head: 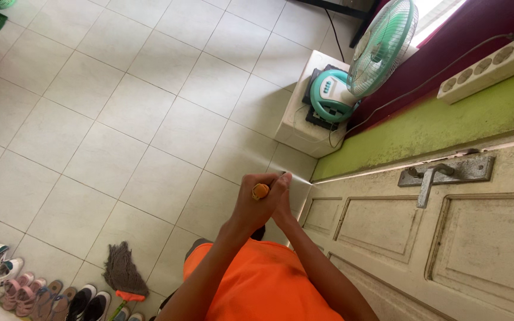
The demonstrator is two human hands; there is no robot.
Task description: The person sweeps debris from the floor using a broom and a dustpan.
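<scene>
An orange-tipped handle end (260, 191) is being held approx. mid-frame, low over the floor, just beside the door edge. It is being gripped by both hands: left hand (256, 205) is being wrapped round it, grip closed tight w/ the rounded orange tip poking out above the fist; right hand (282, 199) is being pressed against the left from behind, fingers curled closed, though what it is clasping can't be told exactly. Only the tip is being shown; the shaft is being hidden by the hands.

The floor (120, 119) is being seen as pale square tiles, glossy, w/ thin dark grout lines. A cream panelled door (447, 238), scuffed and grimy, is being crossed by a metal lever handle (432, 175) on a plate. A lime-green wall strip (435, 125) is running above it, w/ a white power strip (489, 65). A teal fan (358, 65) is being carried on a white box (295, 119). A grey stringy mop head (123, 270) w/ orange clamp is lying near a row of shoes (37, 291). An orange shirt (263, 282) is being worn.
</scene>
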